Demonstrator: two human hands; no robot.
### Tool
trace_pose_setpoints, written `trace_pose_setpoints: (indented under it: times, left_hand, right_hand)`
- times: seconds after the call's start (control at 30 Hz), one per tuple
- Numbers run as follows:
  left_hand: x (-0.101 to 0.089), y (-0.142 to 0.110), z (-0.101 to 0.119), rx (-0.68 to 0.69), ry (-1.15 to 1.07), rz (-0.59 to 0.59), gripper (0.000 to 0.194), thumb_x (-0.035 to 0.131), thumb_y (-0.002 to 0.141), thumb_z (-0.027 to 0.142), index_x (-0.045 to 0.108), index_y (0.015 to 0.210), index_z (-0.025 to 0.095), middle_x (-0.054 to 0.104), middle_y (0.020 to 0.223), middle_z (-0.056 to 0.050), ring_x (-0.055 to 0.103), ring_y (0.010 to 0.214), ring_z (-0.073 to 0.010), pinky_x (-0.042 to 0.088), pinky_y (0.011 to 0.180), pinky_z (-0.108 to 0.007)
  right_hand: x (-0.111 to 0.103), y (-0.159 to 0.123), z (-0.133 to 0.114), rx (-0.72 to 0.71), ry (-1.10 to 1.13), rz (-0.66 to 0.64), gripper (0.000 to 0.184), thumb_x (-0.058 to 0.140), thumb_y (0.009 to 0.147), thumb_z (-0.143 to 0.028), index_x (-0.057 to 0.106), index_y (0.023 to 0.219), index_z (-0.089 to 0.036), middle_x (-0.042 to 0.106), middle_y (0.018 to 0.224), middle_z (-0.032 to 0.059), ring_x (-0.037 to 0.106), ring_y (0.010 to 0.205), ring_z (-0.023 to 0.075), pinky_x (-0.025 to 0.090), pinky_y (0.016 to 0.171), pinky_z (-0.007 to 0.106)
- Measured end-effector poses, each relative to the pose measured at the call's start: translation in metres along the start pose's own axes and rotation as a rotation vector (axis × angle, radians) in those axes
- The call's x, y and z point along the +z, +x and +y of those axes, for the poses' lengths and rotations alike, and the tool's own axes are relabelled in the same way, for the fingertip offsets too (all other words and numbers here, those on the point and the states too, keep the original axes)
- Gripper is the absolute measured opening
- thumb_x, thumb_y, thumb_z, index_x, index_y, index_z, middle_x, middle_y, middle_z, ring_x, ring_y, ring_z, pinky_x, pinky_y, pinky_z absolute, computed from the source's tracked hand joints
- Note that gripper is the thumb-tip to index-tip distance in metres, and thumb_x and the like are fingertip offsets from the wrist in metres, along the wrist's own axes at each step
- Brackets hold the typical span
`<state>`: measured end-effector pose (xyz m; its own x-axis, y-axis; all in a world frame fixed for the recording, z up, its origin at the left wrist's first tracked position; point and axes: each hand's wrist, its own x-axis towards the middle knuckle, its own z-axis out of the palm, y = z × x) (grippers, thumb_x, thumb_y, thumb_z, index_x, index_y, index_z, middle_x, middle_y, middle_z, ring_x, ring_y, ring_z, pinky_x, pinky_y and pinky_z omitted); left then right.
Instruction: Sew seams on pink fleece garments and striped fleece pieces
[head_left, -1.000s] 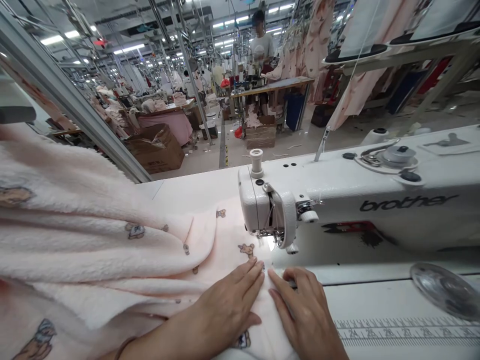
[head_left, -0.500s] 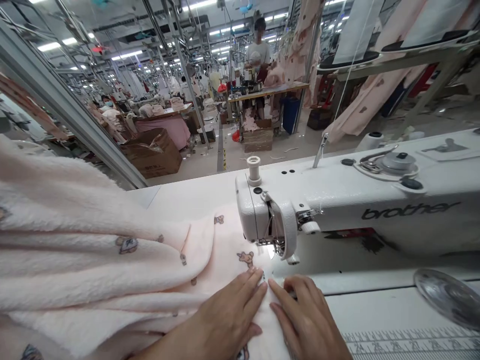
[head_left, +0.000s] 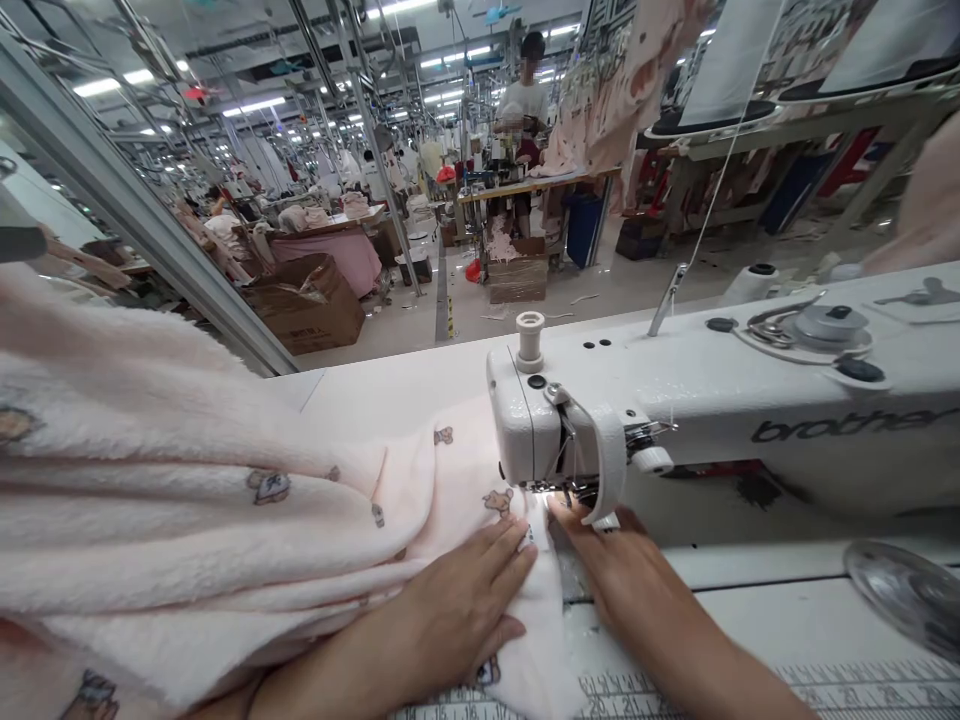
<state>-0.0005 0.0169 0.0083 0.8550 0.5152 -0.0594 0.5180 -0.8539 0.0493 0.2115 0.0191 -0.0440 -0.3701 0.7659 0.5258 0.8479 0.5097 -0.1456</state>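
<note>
"Where was the pale pink cloth [head_left: 172, 520]?"

"It lay on the white worktop [head_left: 375, 390]. Its bulk was heaped in deep folds on the left, and a flatter strip ran towards the sewing machine [head_left: 720, 360]. Small animal figures were printed on it."

"And the hands?"

"The left hand [head_left: 450, 610] rested flat on the strip, its fingers lying together and the thumb a little apart. The right hand [head_left: 637, 580] reached in beneath the machine head [head_left: 517, 415], its fingertips close to the cloth's right edge. The machine partly covered them, so I couldn't tell whether they pinched anything."

"How far had things got?"

"Some of the cloth lay beyond the machine head, with a length in front of it, partly beneath the left hand. Whether that front length already carried stitches, I couldn't tell; any seam was too small to make out. Nor could I judge how much of the edge remained, since the folds hid a good deal."

"Anything nearby?"

"A ruler scale [head_left: 855, 690] ran along the near side, and a clear disc [head_left: 900, 590] stood at the right."
</note>
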Motion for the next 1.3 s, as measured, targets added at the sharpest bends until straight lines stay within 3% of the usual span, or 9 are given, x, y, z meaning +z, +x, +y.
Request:
trace_pose_setpoints:
  times: [0.1, 0.2, 0.53, 0.73, 1.0, 1.3]
  left_hand:
    - [-0.002, 0.002, -0.001, -0.013, -0.031, -0.022, 0.055, 0.042, 0.093, 0.033, 0.029, 0.139, 0.006, 0.032, 0.145, -0.018, 0.029, 0.135, -0.0268, 0.032, 0.111, -0.038]
    - [-0.004, 0.005, -0.004, -0.027, -0.058, -0.051, 0.057, 0.045, 0.092, 0.031, 0.028, 0.14, 0.007, 0.033, 0.145, -0.018, 0.028, 0.135, -0.0269, 0.031, 0.111, -0.039]
    - [-0.008, 0.009, -0.015, -0.053, -0.084, -0.079, 0.055, 0.046, 0.091, 0.029, 0.03, 0.138, 0.008, 0.03, 0.146, -0.018, 0.024, 0.137, -0.027, 0.028, 0.112, -0.041]
    - [-0.005, 0.01, -0.017, -0.044, -0.1, -0.055, 0.053, 0.044, 0.091, 0.029, 0.031, 0.138, 0.008, 0.029, 0.146, -0.018, 0.023, 0.137, -0.0269, 0.03, 0.111, -0.042]
    - [-0.004, 0.012, -0.021, -0.026, -0.081, -0.03, 0.049, 0.043, 0.092, 0.03, 0.033, 0.136, 0.01, 0.034, 0.143, -0.018, 0.028, 0.136, -0.0278, 0.034, 0.109, -0.042]
    - [-0.005, 0.019, -0.031, -0.039, -0.129, -0.035, 0.04, 0.042, 0.092, 0.032, 0.04, 0.127, 0.012, 0.043, 0.132, -0.016, 0.037, 0.128, -0.0298, 0.04, 0.104, -0.043]
  right_hand:
    - [-0.007, -0.021, -0.02, -0.053, -0.056, 0.002, 0.049, 0.027, 0.081, 0.002, 0.054, 0.12, -0.011, 0.06, 0.113, 0.0101, 0.053, 0.105, 0.0238, 0.047, 0.084, 0.039]
    - [-0.001, -0.026, -0.029, -0.015, -0.091, -0.019, 0.053, 0.03, 0.078, 0.005, 0.053, 0.123, -0.012, 0.057, 0.118, 0.0111, 0.049, 0.111, 0.0261, 0.046, 0.086, 0.042]
    - [0.012, -0.02, -0.03, 0.128, -0.016, -0.023, 0.066, 0.026, 0.072, 0.016, 0.052, 0.124, -0.015, 0.05, 0.123, 0.0113, 0.043, 0.116, 0.0262, 0.043, 0.091, 0.045]
    - [0.011, -0.018, -0.029, 0.094, -0.051, -0.034, 0.069, 0.028, 0.068, 0.016, 0.051, 0.125, -0.016, 0.051, 0.121, 0.0104, 0.045, 0.113, 0.0264, 0.045, 0.087, 0.042]
    - [0.01, -0.024, -0.027, 0.1, -0.019, -0.028, 0.058, 0.028, 0.079, 0.008, 0.052, 0.125, -0.018, 0.049, 0.125, 0.0097, 0.042, 0.117, 0.0264, 0.048, 0.086, 0.041]
    - [0.005, -0.018, -0.023, 0.102, -0.087, -0.039, 0.057, 0.03, 0.079, 0.006, 0.055, 0.123, -0.019, 0.053, 0.121, 0.0086, 0.049, 0.109, 0.0259, 0.053, 0.081, 0.038]
